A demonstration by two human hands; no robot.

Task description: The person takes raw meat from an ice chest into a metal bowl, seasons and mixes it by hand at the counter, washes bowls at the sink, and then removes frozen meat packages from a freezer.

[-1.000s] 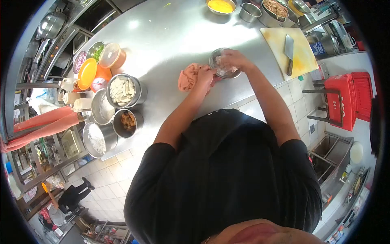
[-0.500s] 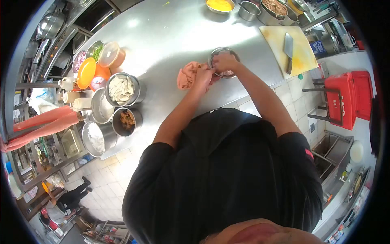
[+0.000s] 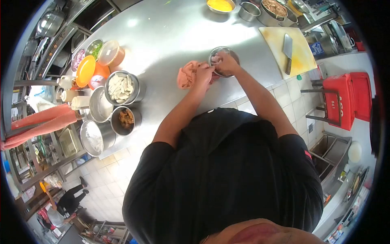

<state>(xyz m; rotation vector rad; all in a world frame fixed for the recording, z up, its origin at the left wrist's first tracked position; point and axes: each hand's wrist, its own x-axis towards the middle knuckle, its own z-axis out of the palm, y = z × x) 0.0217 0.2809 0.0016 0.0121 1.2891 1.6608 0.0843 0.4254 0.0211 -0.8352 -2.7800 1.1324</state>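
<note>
A round metal bowl [image 3: 235, 54] stands on the steel table, holding pale pink pieces [image 3: 215, 59] that look like raw meat. My right hand [image 3: 227, 64] reaches down into it, fingers curled among the pieces; the fingertips are partly hidden. At the bowl's left edge, my left hand [image 3: 204, 73] has its fingers closed on the rim. A crumpled pink cloth [image 3: 186, 76] lies on the table, against and partly under my left hand.
To the right lies a cutting board [image 3: 300, 57] with a cleaver [image 3: 288, 49]. Metal pots and bowls stand left, including one of pale strips [image 3: 120, 87]. A bowl of yellow liquid [image 3: 220, 5] sits at the far edge. Another person [image 3: 67, 203] is at lower left.
My right hand has shifted slightly right and down within the bowl, exposing pink pieces at its left side. My left hand stays at the rim. The other person's arm and body have moved.
</note>
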